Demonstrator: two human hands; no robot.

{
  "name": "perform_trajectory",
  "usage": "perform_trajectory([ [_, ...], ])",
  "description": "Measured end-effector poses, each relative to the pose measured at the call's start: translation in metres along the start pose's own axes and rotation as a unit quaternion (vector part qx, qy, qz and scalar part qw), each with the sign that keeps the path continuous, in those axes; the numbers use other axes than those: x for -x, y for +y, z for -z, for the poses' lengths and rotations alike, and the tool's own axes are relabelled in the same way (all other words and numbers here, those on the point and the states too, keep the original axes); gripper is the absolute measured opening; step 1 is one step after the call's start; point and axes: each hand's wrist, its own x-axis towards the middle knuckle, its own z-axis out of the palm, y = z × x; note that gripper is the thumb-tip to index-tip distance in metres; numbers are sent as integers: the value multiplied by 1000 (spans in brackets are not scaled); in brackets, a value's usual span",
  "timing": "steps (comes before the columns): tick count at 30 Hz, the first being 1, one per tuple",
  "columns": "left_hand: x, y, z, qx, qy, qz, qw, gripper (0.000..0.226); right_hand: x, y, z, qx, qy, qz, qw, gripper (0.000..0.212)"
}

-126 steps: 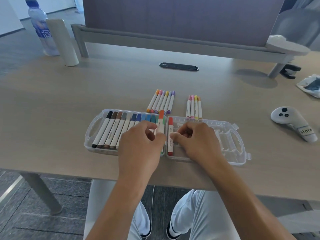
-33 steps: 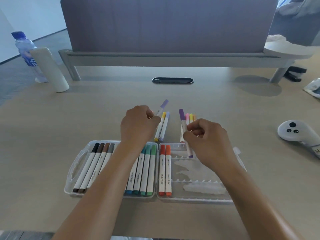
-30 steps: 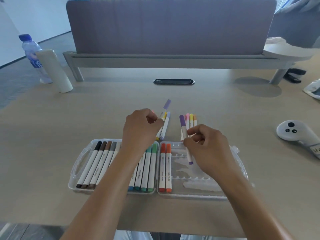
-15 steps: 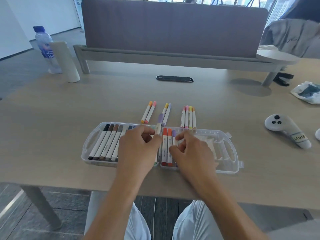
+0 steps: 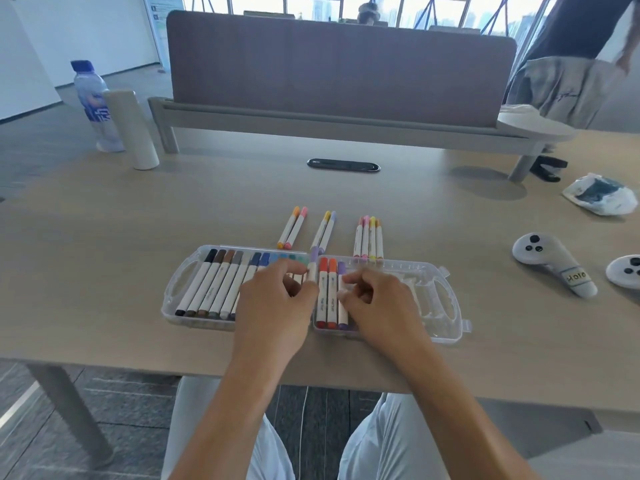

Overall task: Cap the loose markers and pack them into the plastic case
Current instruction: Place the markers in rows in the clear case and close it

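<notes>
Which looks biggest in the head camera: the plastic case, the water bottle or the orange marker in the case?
1. plastic case
2. water bottle, though it stands farther away
3. orange marker

Wood desk with a grey divider behind it. Windows up top, grey floor, white wall.
</notes>
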Motion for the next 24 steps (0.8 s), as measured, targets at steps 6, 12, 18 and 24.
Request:
perform_trajectory([
  [6,2,0,-9,-46,1,-11,999,21,-6,3,4,45,2,20,999,28],
  [12,-1,11,-32,-99,-10,-42,994,18,-9,25,28,36,42,32,998,24],
  [18,-8,16,-65,-195,2,-54,979,24,-17,48,35,15,105,5,994,19],
  [24,-6,4,-74,-235,21,-92,967,26,-14,53,29,34,114,15,993,19],
])
